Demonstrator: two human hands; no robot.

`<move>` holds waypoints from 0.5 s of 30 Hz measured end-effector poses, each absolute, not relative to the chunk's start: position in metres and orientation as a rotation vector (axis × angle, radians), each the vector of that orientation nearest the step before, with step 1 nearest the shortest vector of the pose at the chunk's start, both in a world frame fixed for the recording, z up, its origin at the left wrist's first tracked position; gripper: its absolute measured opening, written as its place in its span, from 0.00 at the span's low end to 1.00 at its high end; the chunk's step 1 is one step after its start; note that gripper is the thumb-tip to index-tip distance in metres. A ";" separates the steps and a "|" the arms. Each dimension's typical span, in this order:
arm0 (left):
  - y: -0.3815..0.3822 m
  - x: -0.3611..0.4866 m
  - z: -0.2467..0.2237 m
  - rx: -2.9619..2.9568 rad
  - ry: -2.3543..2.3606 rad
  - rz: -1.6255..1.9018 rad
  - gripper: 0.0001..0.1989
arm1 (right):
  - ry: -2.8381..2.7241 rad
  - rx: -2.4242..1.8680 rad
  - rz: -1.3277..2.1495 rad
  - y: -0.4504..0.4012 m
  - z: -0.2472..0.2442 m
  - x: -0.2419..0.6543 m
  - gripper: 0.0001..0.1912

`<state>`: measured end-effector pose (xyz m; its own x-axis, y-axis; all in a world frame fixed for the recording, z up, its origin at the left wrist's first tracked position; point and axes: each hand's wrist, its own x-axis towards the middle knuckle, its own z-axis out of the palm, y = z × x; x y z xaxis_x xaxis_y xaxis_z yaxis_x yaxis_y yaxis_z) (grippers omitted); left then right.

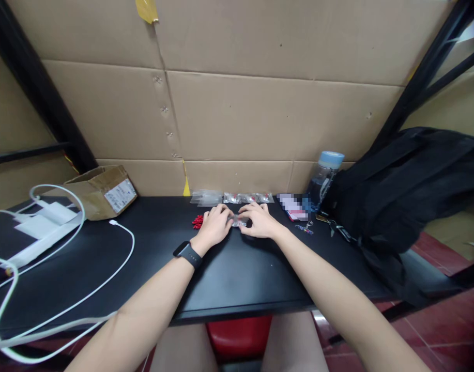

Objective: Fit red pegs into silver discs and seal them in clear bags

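Note:
Both hands meet over the middle of the black table. Between their fingertips lies a small clear plastic bag [240, 223] with a bit of red in it. My left hand [215, 226], a black watch on its wrist, pinches the bag's left side. From the other side, the curled fingers of my right hand [259, 221] grip it too. Just left of my left hand sits a pile of small red pieces [198, 222], partly hidden by it. Beyond the hands, flat clear bags [208, 198] lie beside a row of filled bags [250, 198] showing red inside.
At the left are a cardboard box [101, 194], a white power strip [46, 237] and looping white cables [133, 243]. A phone [293, 206], keys [332, 227], a blue-lidded bottle [324, 178] and a black backpack [399, 191] occupy the right. A cardboard wall [237, 119] stands behind.

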<state>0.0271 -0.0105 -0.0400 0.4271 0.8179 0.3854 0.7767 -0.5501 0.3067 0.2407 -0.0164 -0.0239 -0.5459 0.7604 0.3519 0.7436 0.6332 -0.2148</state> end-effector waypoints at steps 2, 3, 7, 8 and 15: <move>-0.011 0.026 -0.038 2.633 1.458 0.653 0.13 | -2.472 -1.254 0.080 -0.015 -0.026 0.238 0.16; -0.012 0.025 -0.037 2.649 1.445 0.620 0.13 | -2.477 -1.286 0.103 -0.013 -0.026 0.238 0.16; -0.010 0.022 -0.034 2.675 1.455 0.669 0.10 | -2.364 -1.363 0.282 -0.008 -0.024 0.240 0.16; -0.009 0.022 -0.034 2.655 1.481 0.696 0.10 | -2.318 -1.358 0.327 -0.008 -0.023 0.242 0.18; -0.004 0.020 -0.030 2.484 1.603 0.721 0.13 | -2.062 -1.212 0.674 0.002 -0.030 0.254 0.19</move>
<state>0.0197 -0.0039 -0.0302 0.3343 0.8812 0.3343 0.8348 -0.4415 0.3290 0.2540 0.0018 -0.0300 -0.3658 0.8909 0.2693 0.5595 0.4417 -0.7013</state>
